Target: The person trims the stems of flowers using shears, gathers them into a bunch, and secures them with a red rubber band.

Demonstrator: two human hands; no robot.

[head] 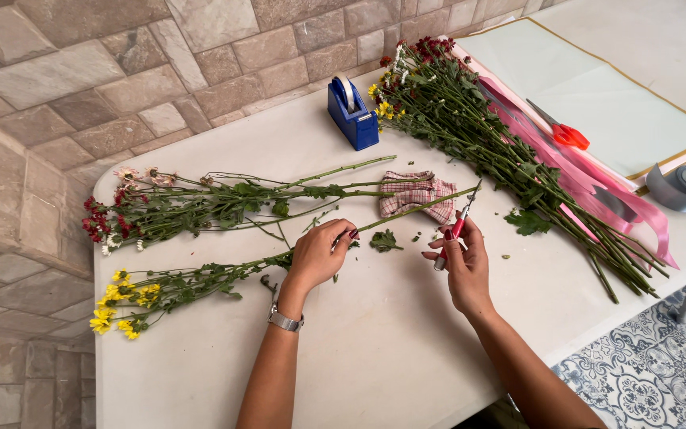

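- Left hand [317, 256] pinches the green stem of the yellow-flowered stalk [200, 282], lying across the white worktop [375, 349].
- Right hand [460, 258] is clamped on small red-handled snips [456, 229], blades pointing to one o'clock.
- Checked cloth [418, 195] lies at twelve o'clock; blue tape dispenser [352, 113] beyond.
- Big flower bundle [486, 135] sprawls at two o'clock.

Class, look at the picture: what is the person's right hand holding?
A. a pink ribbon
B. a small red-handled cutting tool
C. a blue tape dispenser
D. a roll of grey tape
B: the right hand grips a small red-handled cutting tool with its tip at the green stem of the yellow flowers, while the left hand pinches that stem.
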